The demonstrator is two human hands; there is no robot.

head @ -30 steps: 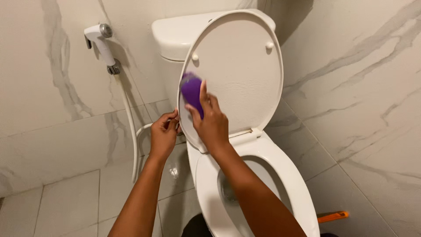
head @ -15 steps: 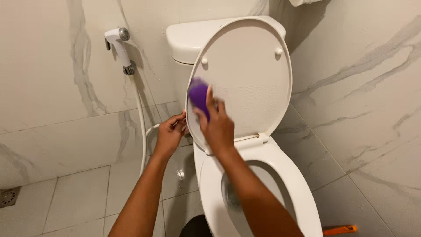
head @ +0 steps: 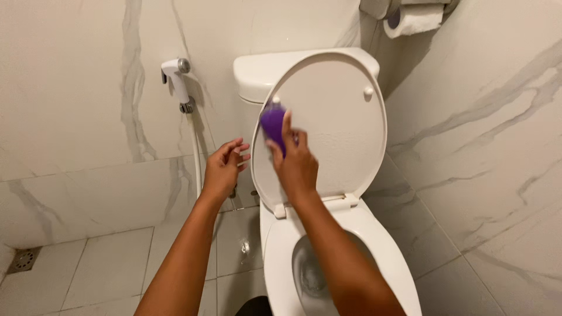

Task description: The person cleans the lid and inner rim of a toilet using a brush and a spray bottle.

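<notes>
- The white handheld bidet sprayer (head: 175, 76) hangs on the marbled wall at far left, its hose dropping toward the tiled floor; no hand touches it.
- The left hand (head: 224, 169) hovers with fingers loosely apart and holds nothing, just beside the left edge of the raised white plastic toilet lid (head: 333, 129).
- The right hand (head: 295, 164) is closed on a small purple scrubbing sponge (head: 273, 124), pressing it flat against the lid's inner face near its upper left.
- The sponge looks light, soft and squashable, probably slick if wet; gripping it across the back, as the fingers do, seems best.
- The lid looks stiff, smooth and hinged, so hard pressure could swing it.
- The white ceramic toilet bowl (head: 351, 257) lies open below, holding shallow water.
- A toilet-paper roll (head: 415, 17) sits upper right.
</notes>
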